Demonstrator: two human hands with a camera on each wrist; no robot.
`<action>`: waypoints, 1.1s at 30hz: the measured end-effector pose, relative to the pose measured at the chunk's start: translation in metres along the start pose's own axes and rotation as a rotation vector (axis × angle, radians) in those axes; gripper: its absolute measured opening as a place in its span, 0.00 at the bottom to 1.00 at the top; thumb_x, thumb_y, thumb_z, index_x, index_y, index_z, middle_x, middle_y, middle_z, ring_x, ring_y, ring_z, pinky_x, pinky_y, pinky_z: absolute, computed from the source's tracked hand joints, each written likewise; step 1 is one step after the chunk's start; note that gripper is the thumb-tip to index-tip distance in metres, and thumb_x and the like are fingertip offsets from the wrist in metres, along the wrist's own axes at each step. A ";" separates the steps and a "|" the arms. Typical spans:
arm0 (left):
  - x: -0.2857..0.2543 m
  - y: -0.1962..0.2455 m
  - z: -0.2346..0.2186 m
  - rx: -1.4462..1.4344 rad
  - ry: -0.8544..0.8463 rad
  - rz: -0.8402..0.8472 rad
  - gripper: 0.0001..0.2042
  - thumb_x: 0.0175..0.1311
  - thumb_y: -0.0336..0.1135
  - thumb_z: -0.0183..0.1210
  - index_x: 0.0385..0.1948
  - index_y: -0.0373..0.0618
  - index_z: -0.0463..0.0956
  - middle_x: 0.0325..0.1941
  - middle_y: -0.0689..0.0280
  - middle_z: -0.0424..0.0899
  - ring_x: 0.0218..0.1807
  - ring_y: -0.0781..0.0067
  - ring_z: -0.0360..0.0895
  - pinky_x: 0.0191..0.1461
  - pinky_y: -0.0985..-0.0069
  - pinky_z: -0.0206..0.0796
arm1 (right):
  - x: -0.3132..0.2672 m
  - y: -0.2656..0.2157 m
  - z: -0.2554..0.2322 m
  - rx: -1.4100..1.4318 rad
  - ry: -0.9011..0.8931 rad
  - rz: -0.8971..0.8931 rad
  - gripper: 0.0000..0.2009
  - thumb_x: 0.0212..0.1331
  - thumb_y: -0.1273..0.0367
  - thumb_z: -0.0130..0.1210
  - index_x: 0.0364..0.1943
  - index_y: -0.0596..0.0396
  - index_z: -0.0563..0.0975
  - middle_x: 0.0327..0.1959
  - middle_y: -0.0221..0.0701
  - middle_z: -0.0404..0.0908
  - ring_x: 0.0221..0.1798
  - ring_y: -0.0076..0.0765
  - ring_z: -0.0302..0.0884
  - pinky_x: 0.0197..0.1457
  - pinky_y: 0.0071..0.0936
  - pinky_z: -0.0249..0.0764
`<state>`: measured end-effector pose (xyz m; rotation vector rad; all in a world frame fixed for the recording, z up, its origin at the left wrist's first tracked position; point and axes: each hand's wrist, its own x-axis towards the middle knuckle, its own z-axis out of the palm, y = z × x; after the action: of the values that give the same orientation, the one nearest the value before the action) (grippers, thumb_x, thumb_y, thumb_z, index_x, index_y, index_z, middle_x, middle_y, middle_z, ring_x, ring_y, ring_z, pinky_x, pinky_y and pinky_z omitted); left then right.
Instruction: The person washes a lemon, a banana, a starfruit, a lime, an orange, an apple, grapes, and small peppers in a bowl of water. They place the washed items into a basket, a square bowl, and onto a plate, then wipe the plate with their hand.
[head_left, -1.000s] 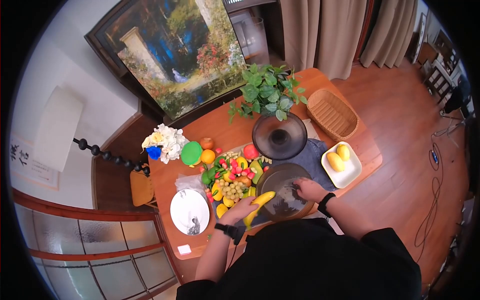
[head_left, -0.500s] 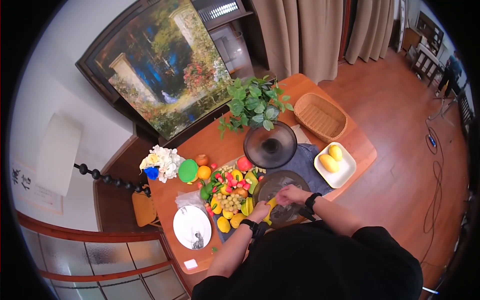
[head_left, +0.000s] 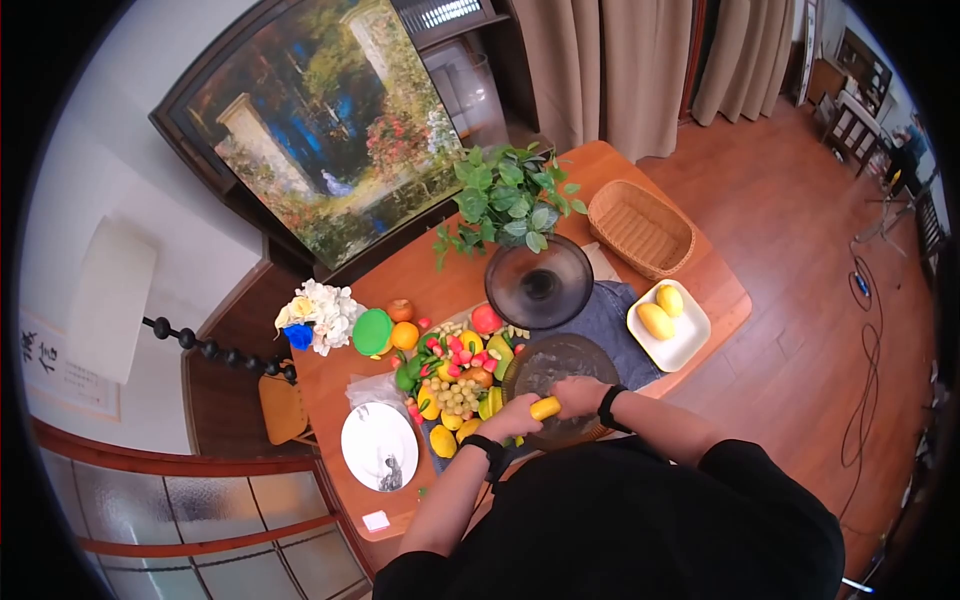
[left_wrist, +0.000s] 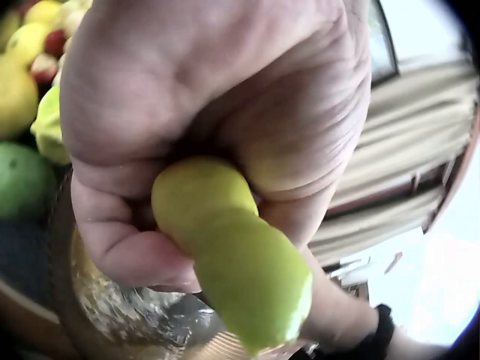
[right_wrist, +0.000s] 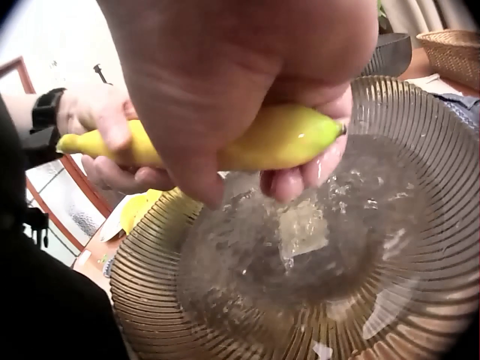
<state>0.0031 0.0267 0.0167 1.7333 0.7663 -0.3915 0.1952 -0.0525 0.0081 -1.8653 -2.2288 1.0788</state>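
Observation:
A yellow banana [right_wrist: 285, 139] with greenish ends lies across both hands, over a ribbed glass bowl [right_wrist: 150, 289] of water. In the left wrist view, my left hand [left_wrist: 210, 82] curls its fingers and thumb round the banana, whose stem end [left_wrist: 255, 285] sticks out toward the camera. My right hand [head_left: 578, 397] wraps the other part from above, its fingertips wet. The banana's tip shows beyond the right fingers in the right wrist view. Left of the bowl in the head view lies a pile of fruit, with grapes [head_left: 457, 398] on top.
A white tray [head_left: 684, 352] holding two yellow fruits stands at the right. Behind the bowl are a dark footed dish [head_left: 540, 285], a leafy plant [head_left: 515, 195] and a wicker basket [head_left: 640, 235]. A white plate [head_left: 375, 430] sits at the left, near white flowers [head_left: 325, 310].
The left hand has carried the banana over the bowl. My right hand has come from the water leftward to the banana and now grips it too. The head view has shifted slightly.

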 end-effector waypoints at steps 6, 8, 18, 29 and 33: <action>-0.003 -0.017 0.022 0.613 0.487 0.122 0.10 0.53 0.28 0.58 0.37 0.40 0.73 0.37 0.48 0.83 0.36 0.46 0.82 0.41 0.56 0.74 | 0.014 0.005 -0.004 0.354 -0.388 0.144 0.13 0.42 0.63 0.63 0.31 0.56 0.83 0.29 0.44 0.85 0.35 0.49 0.84 0.39 0.42 0.78; -0.002 -0.017 0.029 0.638 0.535 0.078 0.10 0.53 0.28 0.58 0.37 0.40 0.73 0.35 0.48 0.83 0.36 0.46 0.82 0.41 0.56 0.74 | 0.019 0.007 -0.001 0.467 -0.390 0.210 0.13 0.43 0.63 0.62 0.31 0.57 0.83 0.30 0.45 0.85 0.35 0.48 0.85 0.39 0.41 0.79; 0.007 -0.029 0.008 -0.613 0.027 -0.224 0.14 0.54 0.36 0.69 0.36 0.44 0.73 0.22 0.71 0.74 0.23 0.80 0.74 0.24 0.81 0.63 | -0.001 0.000 -0.001 -0.156 0.270 -0.044 0.15 0.43 0.66 0.65 0.37 0.54 0.78 0.30 0.39 0.84 0.34 0.46 0.84 0.38 0.40 0.79; 0.013 -0.039 0.010 -0.631 0.114 -0.300 0.16 0.56 0.34 0.66 0.41 0.39 0.71 0.26 0.66 0.75 0.22 0.78 0.73 0.21 0.79 0.60 | 0.006 0.040 0.029 -0.031 0.478 0.145 0.19 0.50 0.72 0.56 0.50 0.57 0.75 0.49 0.45 0.77 0.53 0.53 0.76 0.57 0.42 0.73; 0.018 -0.038 0.011 -0.521 0.227 -0.311 0.17 0.53 0.33 0.64 0.38 0.30 0.70 0.25 0.60 0.77 0.21 0.72 0.75 0.19 0.75 0.62 | 0.037 0.082 0.053 0.208 0.499 0.284 0.15 0.55 0.76 0.50 0.47 0.64 0.76 0.42 0.47 0.81 0.46 0.52 0.81 0.54 0.42 0.76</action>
<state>-0.0082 0.0267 -0.0258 1.1805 1.1926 -0.1782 0.2309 -0.0425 -0.0889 -2.1076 -1.5592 0.7242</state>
